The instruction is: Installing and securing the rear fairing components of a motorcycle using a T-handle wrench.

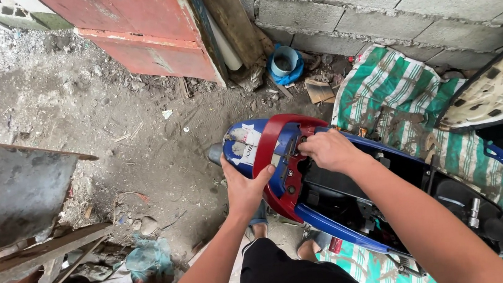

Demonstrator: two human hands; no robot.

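I stand behind a motorbike with its seat (495,87) swung up. My left hand (245,189) grips the red and blue tail cover (266,140) from the left side, thumb over its red rim. My right hand (328,150) rests knuckles-up on the top inner edge of that cover, fingers curled at a small part that is hidden from me. The open black under-seat bay (341,197) lies just right of both hands. A blue side panel (338,228) runs along the near edge.
A green-and-white striped tarp (392,89) lies under the bike. A grey block wall (397,1) stands behind, a red metal door (144,29) leans at top left, a blue roll (285,62) beside it. Scrap wood and sheet metal (19,192) crowd the left. Dirt ground (142,145) between.
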